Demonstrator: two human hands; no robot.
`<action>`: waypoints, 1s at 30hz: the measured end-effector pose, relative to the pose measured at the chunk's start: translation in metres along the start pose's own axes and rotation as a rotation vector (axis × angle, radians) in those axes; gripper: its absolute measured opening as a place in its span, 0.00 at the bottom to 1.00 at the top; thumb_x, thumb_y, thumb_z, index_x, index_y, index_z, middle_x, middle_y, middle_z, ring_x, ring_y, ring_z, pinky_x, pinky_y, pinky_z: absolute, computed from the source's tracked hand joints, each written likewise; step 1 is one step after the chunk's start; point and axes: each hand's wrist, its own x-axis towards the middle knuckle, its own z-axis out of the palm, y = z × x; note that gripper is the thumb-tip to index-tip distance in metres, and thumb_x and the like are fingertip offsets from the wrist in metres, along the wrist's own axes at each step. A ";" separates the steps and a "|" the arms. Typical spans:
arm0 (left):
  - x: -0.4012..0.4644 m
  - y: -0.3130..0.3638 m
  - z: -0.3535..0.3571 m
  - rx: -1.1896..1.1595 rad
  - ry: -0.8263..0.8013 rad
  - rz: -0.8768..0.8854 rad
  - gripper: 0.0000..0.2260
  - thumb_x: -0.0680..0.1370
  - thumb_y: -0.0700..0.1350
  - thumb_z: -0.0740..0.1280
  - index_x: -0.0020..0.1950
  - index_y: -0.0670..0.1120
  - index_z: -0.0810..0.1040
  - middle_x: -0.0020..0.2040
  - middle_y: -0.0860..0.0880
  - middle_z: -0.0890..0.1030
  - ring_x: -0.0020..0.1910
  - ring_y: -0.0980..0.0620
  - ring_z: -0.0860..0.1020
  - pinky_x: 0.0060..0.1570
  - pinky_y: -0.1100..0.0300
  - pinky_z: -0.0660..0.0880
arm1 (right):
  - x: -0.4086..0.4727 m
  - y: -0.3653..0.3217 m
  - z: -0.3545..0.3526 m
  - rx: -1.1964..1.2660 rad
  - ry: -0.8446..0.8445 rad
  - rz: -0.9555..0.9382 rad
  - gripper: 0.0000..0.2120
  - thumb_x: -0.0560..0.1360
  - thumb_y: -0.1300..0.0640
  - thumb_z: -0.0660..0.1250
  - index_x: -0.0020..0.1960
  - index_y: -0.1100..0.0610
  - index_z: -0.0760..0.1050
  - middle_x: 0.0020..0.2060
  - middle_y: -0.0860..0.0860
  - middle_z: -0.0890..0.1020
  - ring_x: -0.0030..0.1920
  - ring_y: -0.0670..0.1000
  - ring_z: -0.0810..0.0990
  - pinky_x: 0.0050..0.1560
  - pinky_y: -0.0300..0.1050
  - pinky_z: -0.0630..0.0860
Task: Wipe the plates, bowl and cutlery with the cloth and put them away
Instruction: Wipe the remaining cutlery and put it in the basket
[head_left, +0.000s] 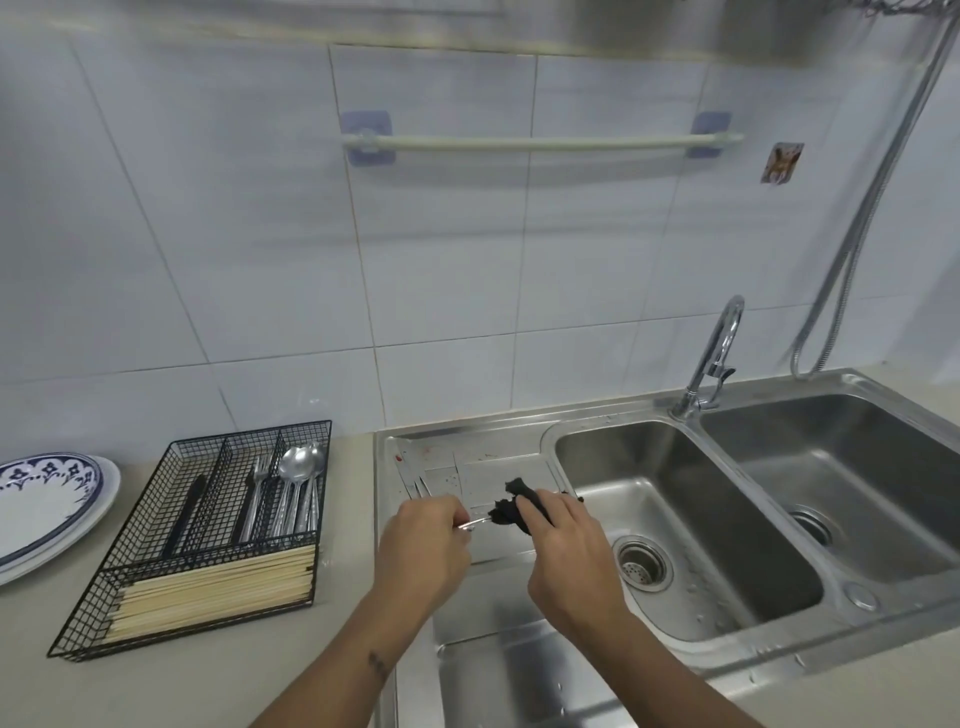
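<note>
My left hand (423, 545) grips the handle of a metal piece of cutlery (474, 524) over the steel drainboard (498, 644). Its working end is hidden inside a black cloth (511, 506), so I cannot tell which utensil it is. My right hand (561, 551) holds that cloth wrapped round the utensil's far end. A black wire cutlery tray (156, 587) on the counter to the left holds a dark knife (188, 506), forks (257, 493), spoons (301, 467) and a bundle of chopsticks (218, 587). Stacked white plates with a blue pattern (44, 499) lie at the far left.
A double steel sink (691, 519) with a tap (714, 353) fills the right side, with water drops on its front rim. A towel rail (540, 141) is fixed to the tiled wall. A shower hose (872, 208) hangs at the right.
</note>
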 end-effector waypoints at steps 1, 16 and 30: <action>-0.002 0.000 0.001 -0.004 0.003 0.004 0.05 0.78 0.45 0.70 0.51 0.52 0.84 0.46 0.52 0.83 0.44 0.53 0.80 0.49 0.56 0.79 | -0.001 -0.002 -0.002 0.002 0.004 0.002 0.31 0.61 0.68 0.64 0.64 0.53 0.74 0.59 0.49 0.77 0.58 0.55 0.74 0.56 0.48 0.75; -0.005 0.006 -0.006 0.051 -0.108 0.068 0.09 0.81 0.45 0.65 0.54 0.51 0.85 0.51 0.53 0.82 0.48 0.52 0.79 0.52 0.57 0.77 | -0.013 -0.009 -0.032 0.071 0.112 -0.019 0.30 0.65 0.69 0.64 0.66 0.53 0.73 0.61 0.47 0.76 0.59 0.51 0.73 0.59 0.45 0.73; -0.012 0.006 -0.008 -0.056 -0.304 0.052 0.06 0.80 0.51 0.66 0.51 0.55 0.83 0.47 0.57 0.82 0.47 0.58 0.79 0.54 0.55 0.78 | -0.024 0.004 -0.023 0.042 0.057 0.057 0.32 0.63 0.68 0.63 0.66 0.53 0.73 0.60 0.48 0.76 0.58 0.53 0.74 0.56 0.46 0.75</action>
